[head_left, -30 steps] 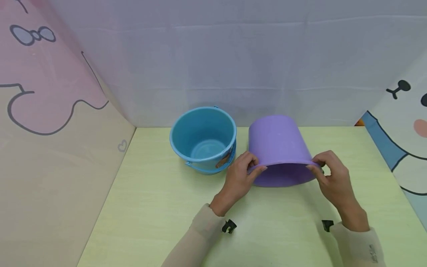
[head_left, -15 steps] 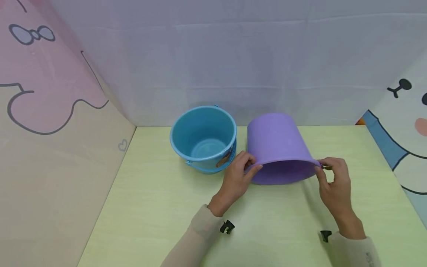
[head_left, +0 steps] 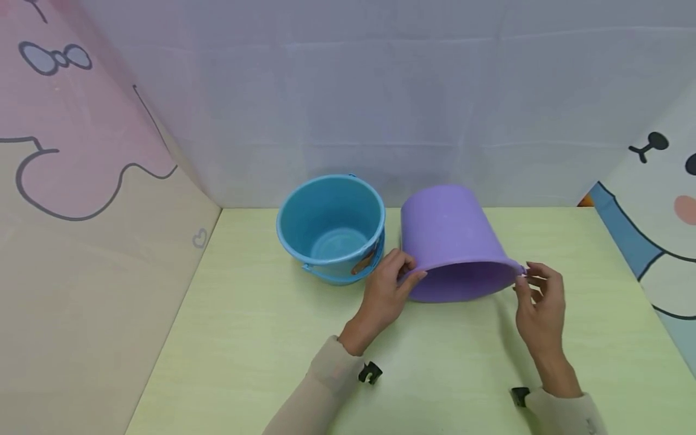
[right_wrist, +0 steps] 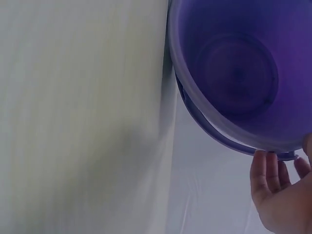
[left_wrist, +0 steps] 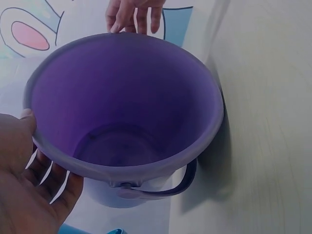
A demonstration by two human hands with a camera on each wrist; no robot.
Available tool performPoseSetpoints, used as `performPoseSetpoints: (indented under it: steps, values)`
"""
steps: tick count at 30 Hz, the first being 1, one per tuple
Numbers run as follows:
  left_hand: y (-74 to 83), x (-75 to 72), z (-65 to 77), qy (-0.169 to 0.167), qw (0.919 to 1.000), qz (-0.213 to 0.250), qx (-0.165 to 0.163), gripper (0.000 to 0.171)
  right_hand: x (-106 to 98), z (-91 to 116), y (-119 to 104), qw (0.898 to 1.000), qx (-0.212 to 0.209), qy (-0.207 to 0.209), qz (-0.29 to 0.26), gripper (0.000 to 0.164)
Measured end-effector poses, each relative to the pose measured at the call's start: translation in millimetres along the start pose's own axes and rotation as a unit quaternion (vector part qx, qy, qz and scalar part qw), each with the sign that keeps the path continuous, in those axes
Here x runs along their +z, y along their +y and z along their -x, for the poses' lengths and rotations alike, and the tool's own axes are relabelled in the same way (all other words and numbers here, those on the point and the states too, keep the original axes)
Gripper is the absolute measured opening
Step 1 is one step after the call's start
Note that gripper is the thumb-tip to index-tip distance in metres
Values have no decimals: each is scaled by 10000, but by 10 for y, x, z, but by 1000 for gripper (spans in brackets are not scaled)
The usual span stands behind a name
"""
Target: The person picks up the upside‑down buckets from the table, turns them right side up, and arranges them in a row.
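Observation:
A purple bucket [head_left: 448,226] is tipped over, its mouth facing me and its base toward the back wall. My left hand [head_left: 383,296] grips the left side of its rim, thumb at the mouth and fingers outside, as the left wrist view also shows. At the right end of the rim, my right hand [head_left: 541,308] lightly pinches the edge beside the handle joint. In the right wrist view its fingertips [right_wrist: 271,158] touch the purple handle [right_wrist: 209,127], which hangs along the rim. The bucket's inside shows nothing in it.
A blue bucket [head_left: 331,226] stands upright just left of the purple one, near the back wall [head_left: 380,103]. Everything stands on a pale green table [head_left: 244,338]. Printed side walls rise on the left [head_left: 98,260] and right.
My right hand has shifted slightly toward me at the rim's right end, its fingers loosening from the firmer hold. The purple bucket has moved a little left. My left hand keeps its grip.

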State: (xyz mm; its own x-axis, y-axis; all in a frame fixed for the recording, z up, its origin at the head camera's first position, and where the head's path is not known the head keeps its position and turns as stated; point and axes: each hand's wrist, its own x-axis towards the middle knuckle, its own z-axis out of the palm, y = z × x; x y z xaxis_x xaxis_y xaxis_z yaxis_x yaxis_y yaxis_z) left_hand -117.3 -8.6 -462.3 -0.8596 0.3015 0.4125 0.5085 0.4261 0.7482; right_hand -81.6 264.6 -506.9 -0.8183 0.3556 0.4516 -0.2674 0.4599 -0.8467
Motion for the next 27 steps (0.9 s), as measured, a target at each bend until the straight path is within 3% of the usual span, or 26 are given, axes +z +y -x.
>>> performPoseSetpoints:
  steps: [11,18,27]
  values:
    - [-10,13,21,-30,9999,125,-27,18,-15,19,97,9952,729,-484,-448,13]
    - [-9,4,29,-87,9996,223,-169,18,-31,9,195,9945,546,-792,-405,20]
    - [-21,-7,34,-220,9980,487,-352,17,-73,-18,172,9931,389,-868,-684,10]
